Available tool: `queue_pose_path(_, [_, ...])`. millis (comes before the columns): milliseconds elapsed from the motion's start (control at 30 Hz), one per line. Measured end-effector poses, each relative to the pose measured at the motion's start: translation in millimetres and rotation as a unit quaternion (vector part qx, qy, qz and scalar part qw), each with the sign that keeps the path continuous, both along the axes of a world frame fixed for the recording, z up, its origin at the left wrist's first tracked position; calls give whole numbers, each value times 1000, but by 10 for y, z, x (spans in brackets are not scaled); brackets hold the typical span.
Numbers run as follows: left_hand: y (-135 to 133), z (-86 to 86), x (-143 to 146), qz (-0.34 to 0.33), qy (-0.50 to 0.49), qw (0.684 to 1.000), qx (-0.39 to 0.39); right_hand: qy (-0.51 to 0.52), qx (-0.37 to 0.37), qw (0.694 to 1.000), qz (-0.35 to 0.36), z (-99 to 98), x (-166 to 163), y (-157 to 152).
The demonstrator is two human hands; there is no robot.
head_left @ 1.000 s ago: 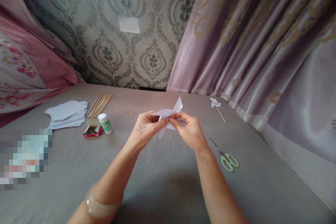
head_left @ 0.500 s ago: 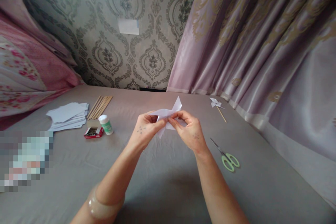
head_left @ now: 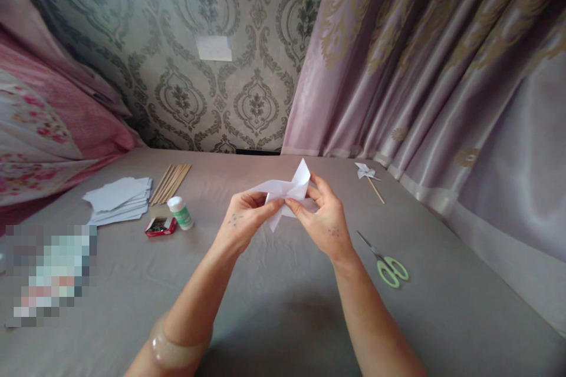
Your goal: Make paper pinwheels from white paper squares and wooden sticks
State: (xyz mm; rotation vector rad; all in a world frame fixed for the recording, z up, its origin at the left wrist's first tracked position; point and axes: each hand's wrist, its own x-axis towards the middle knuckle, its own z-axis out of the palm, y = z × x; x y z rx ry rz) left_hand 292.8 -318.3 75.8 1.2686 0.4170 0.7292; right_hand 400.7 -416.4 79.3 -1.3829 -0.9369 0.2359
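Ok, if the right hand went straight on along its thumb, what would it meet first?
Beyond the paper pinwheel that the right hand holds, most likely the left hand, at its thumb tip; depth there is unclear.

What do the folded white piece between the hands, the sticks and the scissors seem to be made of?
Folded white piece: likely paper, smooth-looking, judging by its sharp folds.
Sticks: probably bare wood or bamboo, given their tan colour.
Scissors: blades likely metal, grey; handles perhaps smooth plastic, evenly pale green.
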Motion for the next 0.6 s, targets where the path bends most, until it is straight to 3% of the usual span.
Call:
queue_pose_path(400, [-5,31,-24,-24,-17,999,-18,-40,5,999,-17,31,-41,-56])
queue_pose_path(600, [-26,56,-32,-27,-26,998,-54,-124,35,987,-97,43,-73,-41])
